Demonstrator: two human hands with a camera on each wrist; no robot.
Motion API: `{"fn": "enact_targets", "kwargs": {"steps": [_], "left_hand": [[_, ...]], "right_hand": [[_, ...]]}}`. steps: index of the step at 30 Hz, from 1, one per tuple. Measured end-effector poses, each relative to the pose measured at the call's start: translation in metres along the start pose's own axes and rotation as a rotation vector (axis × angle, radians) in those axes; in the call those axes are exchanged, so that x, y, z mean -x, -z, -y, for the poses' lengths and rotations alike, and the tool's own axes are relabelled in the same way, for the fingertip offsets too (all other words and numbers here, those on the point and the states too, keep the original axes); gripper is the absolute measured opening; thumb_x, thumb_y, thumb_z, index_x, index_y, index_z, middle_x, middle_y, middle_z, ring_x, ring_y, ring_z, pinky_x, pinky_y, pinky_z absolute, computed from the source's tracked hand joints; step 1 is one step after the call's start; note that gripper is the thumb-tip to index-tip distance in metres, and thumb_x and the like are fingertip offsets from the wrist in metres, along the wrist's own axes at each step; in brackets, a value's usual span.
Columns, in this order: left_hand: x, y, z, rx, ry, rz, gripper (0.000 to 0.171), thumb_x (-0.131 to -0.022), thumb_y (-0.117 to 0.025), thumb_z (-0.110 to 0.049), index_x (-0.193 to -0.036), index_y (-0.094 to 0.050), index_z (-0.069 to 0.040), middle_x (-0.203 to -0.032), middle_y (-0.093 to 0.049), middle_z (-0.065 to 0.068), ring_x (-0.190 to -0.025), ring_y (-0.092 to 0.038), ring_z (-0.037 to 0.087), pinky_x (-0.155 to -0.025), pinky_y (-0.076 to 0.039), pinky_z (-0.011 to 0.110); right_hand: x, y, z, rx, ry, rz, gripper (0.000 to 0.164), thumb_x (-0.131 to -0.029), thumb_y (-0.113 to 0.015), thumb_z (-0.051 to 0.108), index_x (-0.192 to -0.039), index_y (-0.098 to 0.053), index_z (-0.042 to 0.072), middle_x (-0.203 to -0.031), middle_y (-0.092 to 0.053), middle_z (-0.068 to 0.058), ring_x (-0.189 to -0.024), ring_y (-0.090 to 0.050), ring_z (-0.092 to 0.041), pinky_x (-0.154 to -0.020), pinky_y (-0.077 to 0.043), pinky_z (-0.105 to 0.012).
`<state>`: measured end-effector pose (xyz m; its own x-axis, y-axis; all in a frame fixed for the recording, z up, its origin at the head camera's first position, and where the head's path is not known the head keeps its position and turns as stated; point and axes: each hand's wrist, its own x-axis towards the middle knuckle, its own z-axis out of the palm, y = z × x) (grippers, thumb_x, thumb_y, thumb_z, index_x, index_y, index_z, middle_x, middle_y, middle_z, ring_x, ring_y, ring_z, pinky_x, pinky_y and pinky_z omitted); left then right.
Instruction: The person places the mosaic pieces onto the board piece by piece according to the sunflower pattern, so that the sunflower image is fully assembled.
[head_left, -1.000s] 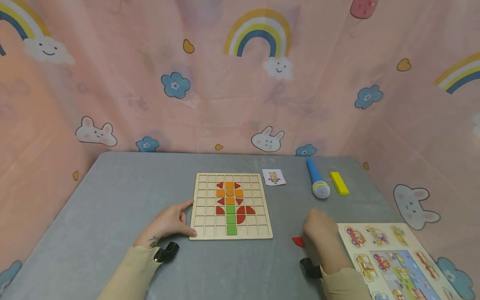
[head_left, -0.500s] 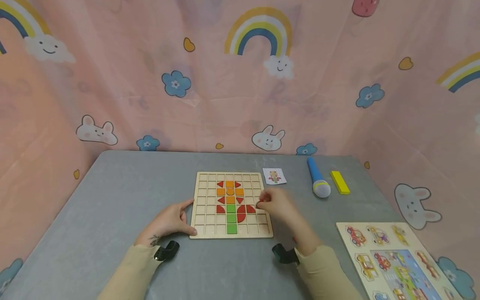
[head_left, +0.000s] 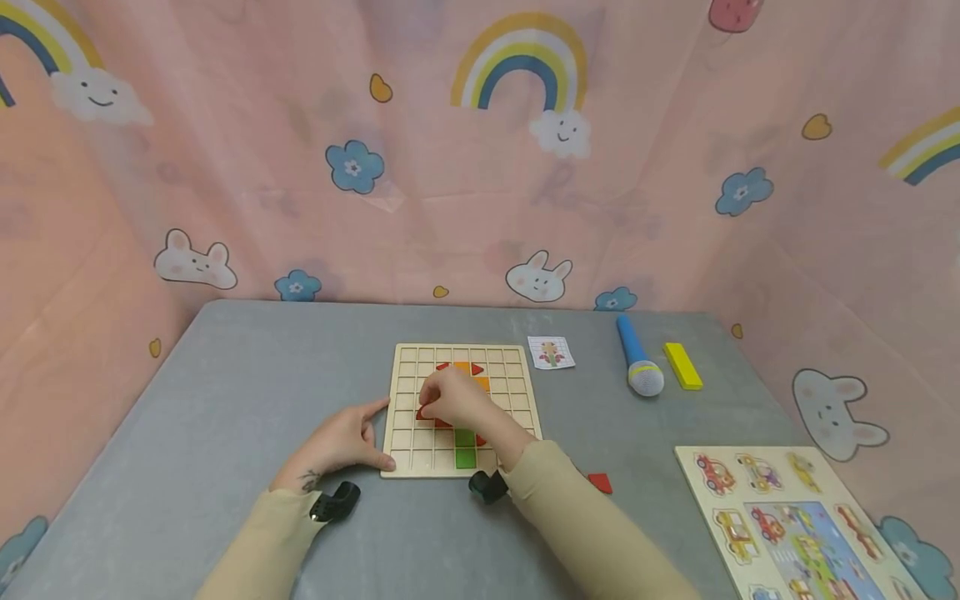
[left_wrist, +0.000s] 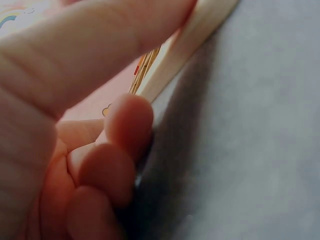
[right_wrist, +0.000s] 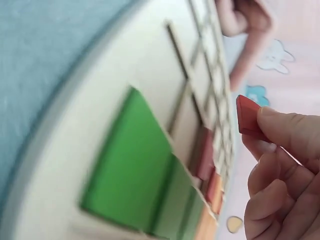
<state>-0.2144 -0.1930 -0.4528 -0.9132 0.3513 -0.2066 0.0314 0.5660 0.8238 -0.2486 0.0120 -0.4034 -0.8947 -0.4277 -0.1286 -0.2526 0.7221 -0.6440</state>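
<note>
A square wooden grid board [head_left: 408, 437] lies mid-table, with green squares [head_left: 466, 458] and orange and red tiles set in it. At its left edge my left hand [head_left: 337, 440] rests, thumb at the near corner and index finger farther up the same side. My right hand [head_left: 461, 400] reaches over the board and pinches a small red tile [right_wrist: 247, 117] with one curved side between thumb and index finger. That tile is above the grid's left part, and the hand hides much of the pattern. Another red tile [head_left: 600, 482] lies on the table beyond the right forearm.
Behind the board's right corner lies a small pattern card [head_left: 551, 353]. Farther right are a blue toy microphone [head_left: 642, 367] and a yellow block [head_left: 682, 367]. A vehicle puzzle board [head_left: 693, 471] covers the table's near right. A pink printed cloth [head_left: 420, 225] stands behind the table.
My right hand has come from the table right of the board, carrying the red tile leftward across the grid. My left hand has stayed at the board's edge.
</note>
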Motion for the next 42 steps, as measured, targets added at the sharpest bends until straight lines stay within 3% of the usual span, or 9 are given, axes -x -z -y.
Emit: {"fn": "enact_targets", "kwargs": {"steps": [8,16,25,32,42], "left_hand": [[0.001,0.001,-0.002,-0.001,-0.004,0.002,0.106,-0.054,-0.089,-0.019,-0.143,-0.032,-0.005,-0.052,-0.047,-0.002,-0.045,-0.038,0.008,-0.044,-0.031,0.024],[0.001,0.000,-0.002,-0.009,-0.001,-0.006,0.106,-0.055,-0.089,-0.019,-0.143,-0.033,-0.004,-0.051,-0.047,-0.003,-0.045,-0.037,0.007,-0.043,-0.031,0.025],[0.001,0.000,-0.001,-0.011,0.012,-0.007,0.106,-0.055,-0.089,-0.020,-0.143,-0.033,-0.007,-0.051,-0.047,-0.002,-0.045,-0.038,0.007,-0.044,-0.031,0.024],[0.000,0.000,-0.001,-0.005,0.006,0.005,0.107,-0.055,-0.089,-0.021,-0.144,-0.032,-0.007,-0.051,-0.047,-0.003,-0.044,-0.037,0.007,-0.044,-0.031,0.024],[0.000,0.001,-0.002,-0.013,0.003,0.011,0.107,-0.055,-0.089,-0.022,-0.144,-0.031,-0.007,-0.051,-0.047,-0.004,-0.045,-0.037,0.005,-0.044,-0.032,0.023]], "right_hand": [[-0.002,-0.009,0.000,0.179,-0.010,0.010,0.012,-0.081,-0.070,0.012,-0.070,-0.065,0.016,-0.069,-0.058,0.005,-0.060,-0.049,-0.012,-0.054,-0.038,-0.024],[-0.003,-0.010,0.000,0.235,-0.036,0.032,0.013,-0.083,-0.069,0.015,-0.069,-0.066,0.016,-0.065,-0.057,0.005,-0.057,-0.048,-0.011,-0.052,-0.037,-0.023],[-0.006,-0.015,0.001,0.319,-0.005,0.031,0.015,-0.083,-0.067,0.014,-0.069,-0.066,0.017,-0.064,-0.056,0.007,-0.059,-0.048,-0.010,-0.054,-0.038,-0.024],[-0.004,-0.007,0.002,0.341,0.001,0.085,0.005,-0.083,-0.068,0.014,-0.080,-0.071,0.017,-0.077,-0.063,0.007,-0.064,-0.052,-0.010,-0.058,-0.042,-0.025],[-0.006,-0.009,0.002,0.424,0.030,0.112,0.014,-0.080,-0.070,0.011,-0.091,-0.073,0.019,-0.085,-0.066,0.007,-0.073,-0.056,-0.009,-0.065,-0.045,-0.025]]}}
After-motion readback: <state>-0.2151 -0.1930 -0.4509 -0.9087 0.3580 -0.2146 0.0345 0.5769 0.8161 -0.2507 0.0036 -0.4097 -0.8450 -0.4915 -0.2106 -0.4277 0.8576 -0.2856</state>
